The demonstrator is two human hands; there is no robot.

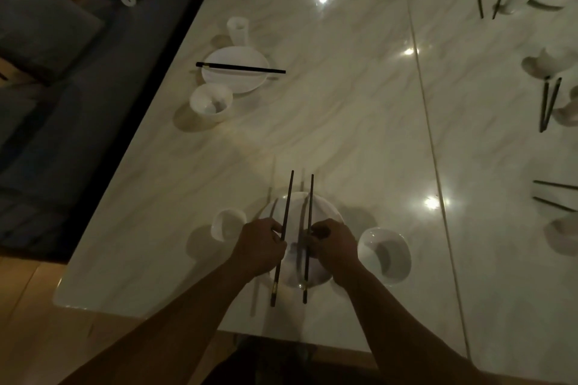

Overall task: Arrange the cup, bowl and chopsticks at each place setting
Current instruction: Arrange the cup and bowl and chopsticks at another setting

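Chopsticks in left hand, right hand

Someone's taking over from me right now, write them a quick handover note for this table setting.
Hands: left grip pinches the left chopstick, right grip pinches the right chopstick, both held apart over the near plate, tips pointing away.
Things: cup stands left of that plate, bowl right of it, on the table.
Done: the next place along looks arranged, far chopsticks together across the far plate, far cup and far bowl beside it.
Left: lay this pair together here; splayed chopsticks along the right side probably need straightening.
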